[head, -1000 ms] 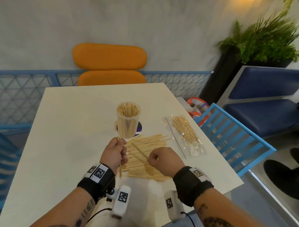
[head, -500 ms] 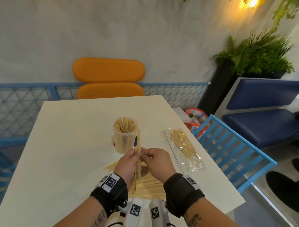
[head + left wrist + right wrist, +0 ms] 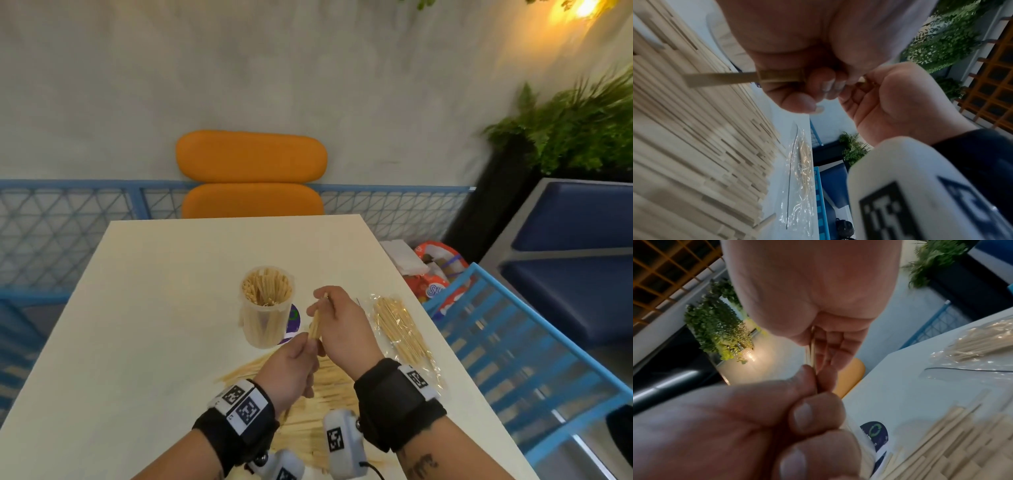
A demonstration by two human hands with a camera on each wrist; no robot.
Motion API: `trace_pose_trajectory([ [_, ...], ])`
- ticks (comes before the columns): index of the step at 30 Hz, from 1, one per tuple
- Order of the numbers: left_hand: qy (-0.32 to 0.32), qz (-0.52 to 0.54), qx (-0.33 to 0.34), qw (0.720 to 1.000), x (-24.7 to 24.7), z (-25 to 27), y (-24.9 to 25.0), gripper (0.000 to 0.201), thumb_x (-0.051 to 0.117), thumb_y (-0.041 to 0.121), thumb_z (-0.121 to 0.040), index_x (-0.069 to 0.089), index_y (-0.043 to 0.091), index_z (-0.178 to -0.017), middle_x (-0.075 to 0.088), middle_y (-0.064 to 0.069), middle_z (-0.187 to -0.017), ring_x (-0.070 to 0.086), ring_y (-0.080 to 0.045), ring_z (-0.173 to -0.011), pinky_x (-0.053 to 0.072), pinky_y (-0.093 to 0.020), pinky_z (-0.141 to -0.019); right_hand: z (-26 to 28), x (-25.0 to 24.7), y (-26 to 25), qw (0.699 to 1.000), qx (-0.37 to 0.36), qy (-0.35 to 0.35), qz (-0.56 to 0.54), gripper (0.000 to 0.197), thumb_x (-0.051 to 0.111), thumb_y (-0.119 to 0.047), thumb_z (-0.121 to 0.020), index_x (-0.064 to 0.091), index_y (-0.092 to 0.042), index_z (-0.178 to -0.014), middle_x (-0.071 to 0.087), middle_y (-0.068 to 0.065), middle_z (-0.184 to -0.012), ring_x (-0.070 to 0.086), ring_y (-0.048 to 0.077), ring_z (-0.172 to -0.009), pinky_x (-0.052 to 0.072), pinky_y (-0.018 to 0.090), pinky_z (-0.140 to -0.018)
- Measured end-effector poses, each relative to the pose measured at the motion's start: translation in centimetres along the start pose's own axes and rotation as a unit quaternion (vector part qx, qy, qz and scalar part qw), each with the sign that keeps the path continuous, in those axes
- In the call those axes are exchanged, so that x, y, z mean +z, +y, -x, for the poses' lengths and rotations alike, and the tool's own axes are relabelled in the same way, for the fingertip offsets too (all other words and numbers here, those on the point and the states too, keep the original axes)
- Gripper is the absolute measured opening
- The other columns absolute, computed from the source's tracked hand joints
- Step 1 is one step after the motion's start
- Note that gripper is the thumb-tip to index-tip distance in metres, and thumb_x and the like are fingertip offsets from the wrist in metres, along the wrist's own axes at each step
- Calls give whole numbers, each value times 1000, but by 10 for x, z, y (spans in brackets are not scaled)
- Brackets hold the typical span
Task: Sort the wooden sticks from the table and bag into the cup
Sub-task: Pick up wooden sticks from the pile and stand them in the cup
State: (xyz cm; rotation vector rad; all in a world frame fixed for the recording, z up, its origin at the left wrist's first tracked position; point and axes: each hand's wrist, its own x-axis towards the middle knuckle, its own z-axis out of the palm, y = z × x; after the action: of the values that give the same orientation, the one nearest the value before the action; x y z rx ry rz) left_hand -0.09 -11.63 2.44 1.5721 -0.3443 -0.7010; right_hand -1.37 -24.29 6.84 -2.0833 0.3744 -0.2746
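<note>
While both hands pinch one small bundle of sticks [image 3: 315, 326], the left hand [image 3: 290, 371] grips its lower end and the right hand [image 3: 342, 325] its upper, apparently squaring it for insertion. Just beside stands the cup [image 3: 266, 306], already well filled. Loose sticks [image 3: 329, 394] remain on the tabletop [image 3: 154, 325]; the bag [image 3: 402, 334] lies right.

Both hands [image 3: 342, 329] raised together, fingers [image 3: 818, 84] pinched.
</note>
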Motion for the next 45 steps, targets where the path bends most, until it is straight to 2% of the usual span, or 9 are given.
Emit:
trace_pose_trajectory([
  [5, 20, 9, -2, 1000, 0, -3, 4, 27, 36, 26, -108, 45, 11, -88, 44, 10, -55, 36, -12, -47, 30, -39, -57, 3, -2, 3, 997, -12, -79, 18, 25, 41, -29, -104, 66, -24, -101, 68, -7, -85, 61, 4, -69, 50, 25, -67],
  [8, 18, 63, -7, 998, -1, -3, 8, 19, 44, 25, -104, 45, 9, -94, 39, 3, -62, 30, -10, -49, 23, -32, -52, 8, -6, 6, 987, 9, -128, -93, 30, 40, -33, -107, 66, -24, -115, 73, 0, -96, 68, 8, -79, 56, 30, -76],
  [12, 69, 102, 16, 992, -3, -6, 15, 17, 43, 22, -106, 53, 10, -100, 44, 5, -61, 37, -12, -55, 35, -24, -51, 14, -12, 11, 974, 70, -90, -195, 33, 34, -36, -108, 57, -23, -126, 71, 1, -112, 70, 16, -87, 53, 32, -75],
  [18, 159, 239, 42, 957, -5, -14, 31, 23, 36, 21, -109, 54, 15, -96, 55, 1, -68, 62, -19, -79, 48, -31, -63, 42, -3, 18, 947, 103, -260, -156, 29, 39, -32, -108, 56, -8, -113, 65, 3, -91, 64, 14, -74, 50, 26, -66],
  [23, 159, 132, 54, 977, 0, -8, 23, 20, 37, 20, -108, 53, 27, -118, 65, 0, -78, 60, -21, -83, 39, -25, -50, 52, 7, 16, 943, 141, -225, -202, 27, 39, -26, -108, 50, -16, -86, 45, 0, -65, 39, 14, -49, 27, 26, -48],
  [27, 181, 74, 87, 977, -4, -6, 26, 60, 40, 11, -106, 17, 54, -141, 65, 3, -82, 67, -14, -76, 52, -28, -49, 56, 3, 14, 934, 175, -218, -224, 22, 42, -24, -105, 54, -15, -89, 40, -2, -61, 31, 11, -48, 19, 25, -46],
  [32, 162, 27, 108, 980, -4, -2, 35, 26, 37, 12, -107, 46, 27, -124, 64, -2, -81, 62, -4, -65, 50, -18, -55, 54, 7, 6, 938, 186, -131, -263, 18, 49, -22, -98, 60, -11, -90, 42, 1, -59, 29, 13, -45, 13, 32, -50],
  [39, 130, -50, 115, 984, -21, 1, 39, 33, 48, 17, -103, 47, 47, -115, 75, 11, -90, 70, -12, -86, 55, -32, -85, 55, 14, 3, 966, 100, -64, -231, 24, 46, -23, -105, 60, -5, -97, 45, -1, -65, 33, 8, -52, 27, 20, -47],
  [45, 151, -102, 149, 972, -52, 1, 67, 34, 56, 10, -98, 55, 44, -96, 75, 11, -77, 71, -8, -72, 57, -26, -71, 42, 23, -4, 982, 61, -25, -177, 22, 55, -22, -101, 76, -16, -98, 66, -7, -72, 52, 10, -62, 42, 20, -57],
])
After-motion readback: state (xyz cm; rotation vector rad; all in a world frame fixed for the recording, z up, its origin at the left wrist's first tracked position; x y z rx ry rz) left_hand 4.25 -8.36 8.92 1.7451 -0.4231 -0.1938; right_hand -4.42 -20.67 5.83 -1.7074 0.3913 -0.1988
